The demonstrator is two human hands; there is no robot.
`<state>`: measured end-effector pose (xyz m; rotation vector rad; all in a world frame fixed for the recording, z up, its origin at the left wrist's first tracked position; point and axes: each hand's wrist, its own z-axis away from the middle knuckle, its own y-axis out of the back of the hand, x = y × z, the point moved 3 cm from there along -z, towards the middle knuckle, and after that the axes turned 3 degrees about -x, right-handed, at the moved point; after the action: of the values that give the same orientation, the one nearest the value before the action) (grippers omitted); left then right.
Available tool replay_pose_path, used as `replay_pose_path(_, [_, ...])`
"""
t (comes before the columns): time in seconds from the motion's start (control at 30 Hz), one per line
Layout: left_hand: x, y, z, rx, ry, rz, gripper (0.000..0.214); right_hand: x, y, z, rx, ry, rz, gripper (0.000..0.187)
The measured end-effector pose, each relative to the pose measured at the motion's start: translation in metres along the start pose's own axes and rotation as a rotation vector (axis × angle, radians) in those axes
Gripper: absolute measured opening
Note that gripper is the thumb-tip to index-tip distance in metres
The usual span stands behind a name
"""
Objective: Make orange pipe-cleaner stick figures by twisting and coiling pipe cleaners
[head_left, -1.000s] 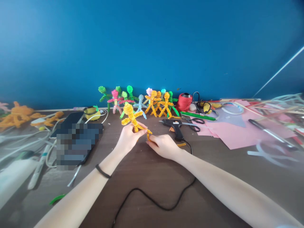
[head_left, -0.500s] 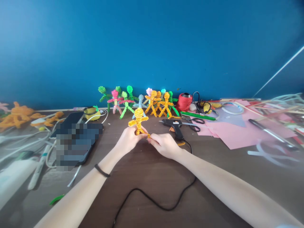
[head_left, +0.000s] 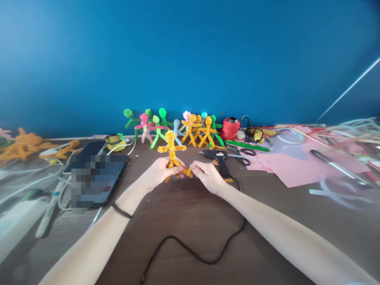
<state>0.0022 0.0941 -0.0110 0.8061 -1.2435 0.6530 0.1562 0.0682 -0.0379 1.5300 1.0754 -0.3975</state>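
Observation:
I hold an orange pipe-cleaner figure point(head_left: 171, 149) upright over the dark brown table point(head_left: 190, 221). My left hand point(head_left: 158, 172) is closed round its body and legs. The fingertips of my right hand point(head_left: 208, 175) pinch the end of one leg at the figure's lower right. Behind it, a row of several pipe-cleaner figures point(head_left: 175, 128) in green, pink, blue and orange stands against the blue wall.
A black glue gun point(head_left: 218, 158) lies just behind my right hand, its cord point(head_left: 192, 253) looping toward me. A phone point(head_left: 95, 174) and white cables lie at left. Red thread spool point(head_left: 230, 127), scissors point(head_left: 243, 151), pink paper point(head_left: 297, 166) and sticks crowd the right.
The figure went from tilted left to upright and centred. Both hands shifted slightly away from me, and the right fingers moved along the leg to its tip.

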Motion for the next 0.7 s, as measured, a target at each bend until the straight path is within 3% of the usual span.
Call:
replay_pose_path(0.33, [-0.003, -0.005, -0.002, 0.027, -0.019, 0.246, 0.022, 0.002, -0.004, -0.002, -0.023, 0.011, 0.028, 0.034])
replay_pose_path(0.7, [-0.003, -0.014, -0.003, 0.197, -0.087, 0.439, 0.022, -0.001, -0.008, 0.002, 0.13, 0.1, 0.563, 0.02])
